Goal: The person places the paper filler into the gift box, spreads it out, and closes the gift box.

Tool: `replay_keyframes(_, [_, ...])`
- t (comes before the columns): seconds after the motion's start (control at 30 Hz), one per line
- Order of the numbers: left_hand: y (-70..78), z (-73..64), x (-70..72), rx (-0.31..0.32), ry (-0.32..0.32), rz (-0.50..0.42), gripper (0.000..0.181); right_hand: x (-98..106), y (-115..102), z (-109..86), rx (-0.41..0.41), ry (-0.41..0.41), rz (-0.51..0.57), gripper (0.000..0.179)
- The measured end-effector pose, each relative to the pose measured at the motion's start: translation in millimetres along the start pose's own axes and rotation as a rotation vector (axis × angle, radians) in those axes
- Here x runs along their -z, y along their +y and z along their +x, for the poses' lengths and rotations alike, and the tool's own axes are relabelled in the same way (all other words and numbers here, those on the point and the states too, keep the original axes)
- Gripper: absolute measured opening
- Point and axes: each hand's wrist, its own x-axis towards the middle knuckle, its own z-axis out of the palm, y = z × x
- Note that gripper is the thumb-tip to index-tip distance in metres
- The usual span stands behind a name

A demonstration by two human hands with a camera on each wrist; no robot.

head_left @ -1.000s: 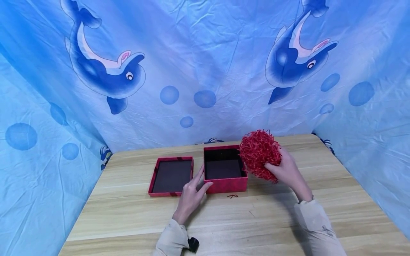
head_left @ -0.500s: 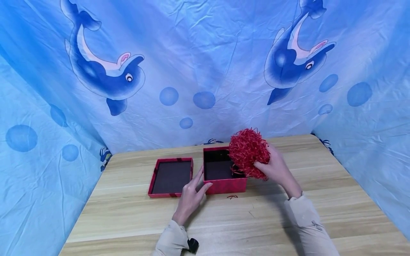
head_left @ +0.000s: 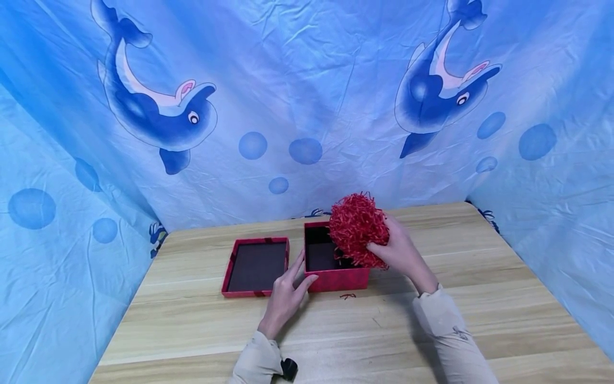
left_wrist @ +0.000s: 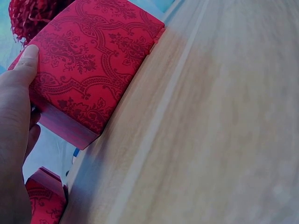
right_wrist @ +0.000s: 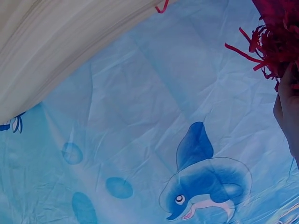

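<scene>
My right hand (head_left: 402, 250) grips a bundle of red shredded paper (head_left: 357, 226) over the right part of the red gift box (head_left: 338, 279). Strands hang down into the box's dark inside, and the bundle hides its right rim. At the box's front left corner lies my left hand (head_left: 284, 298), thumb against the front face and straight fingers along the left side. The left wrist view shows that thumb on the patterned box wall (left_wrist: 93, 51). In the right wrist view, part of the right hand (right_wrist: 288, 112) and the paper shreds (right_wrist: 275, 51) show at the right edge.
Left of the box lies its red-rimmed, dark-lined lid (head_left: 256, 266), inside facing up. A small loose red shred (head_left: 347, 296) rests on the wooden table (head_left: 336, 341) in front of the box. A blue dolphin-print cloth (head_left: 307, 96) hangs behind and along both sides.
My right hand has carried the red shredded paper leftward, from beside the box to over its right part. The left hand has stayed at the box corner.
</scene>
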Motion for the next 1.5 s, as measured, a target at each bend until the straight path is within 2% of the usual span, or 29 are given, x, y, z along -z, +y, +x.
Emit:
replay_keyframes(0.5, [0.2, -0.3, -0.8, 0.022, -0.006, 0.012, 0.073, -8, -5, 3.9, 0.031, -0.037, -0.006, 0.071])
replay_keyframes(1.1, [1.6, -0.9, -1.4, 0.006, -0.002, 0.025, 0.072, -14, -6, 3.7, 0.0, -0.046, 0.031, 0.08])
replay_keyframes(1.5, [0.5, -0.4, -1.0, 0.025, -0.006, 0.03, 0.072, -14, -9, 4.4, 0.018, -0.06, 0.021, 0.083])
